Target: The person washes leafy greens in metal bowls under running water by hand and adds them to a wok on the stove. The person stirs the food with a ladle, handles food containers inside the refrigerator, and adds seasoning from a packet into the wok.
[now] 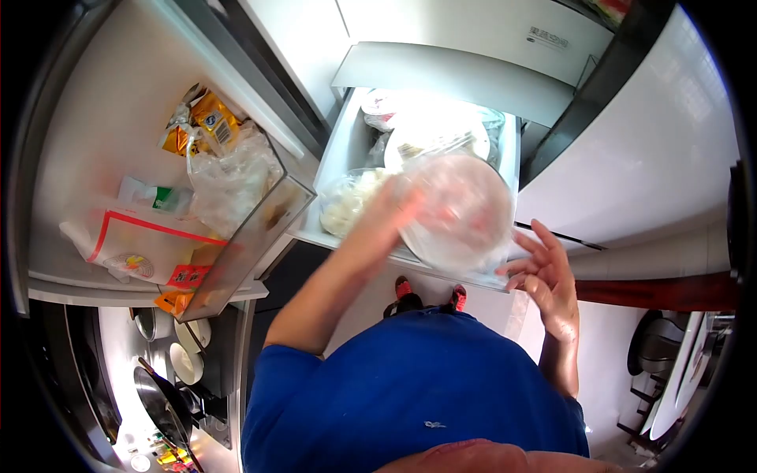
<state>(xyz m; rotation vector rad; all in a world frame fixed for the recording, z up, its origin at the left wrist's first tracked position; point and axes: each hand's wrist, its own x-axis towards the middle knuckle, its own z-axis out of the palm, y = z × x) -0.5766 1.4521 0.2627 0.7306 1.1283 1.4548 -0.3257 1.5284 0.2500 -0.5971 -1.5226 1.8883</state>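
My left hand [400, 203], blurred by motion, grips the left rim of a round translucent bowl [457, 213]. The bowl is blurred too; something pinkish red shows through it, under what looks like plastic film. It hangs over the front of a pulled-out fridge drawer [327, 162]. To the right of the bowl, my right hand [546, 280] is open with its fingers spread, apart from the bowl and close to the drawer's front corner. Inside the drawer lie a bag of whitish food [347, 205], a white film-covered dish [430, 130] and a small wrapped tub [379, 106].
On the left, the open fridge door holds a shelf bin [244, 248] with plastic bags [233, 177] and yellow packets [211, 118]. Another fridge door [639, 150] stands open on the right. Below left are a wok [162, 398] and bowls [187, 361] by a stove.
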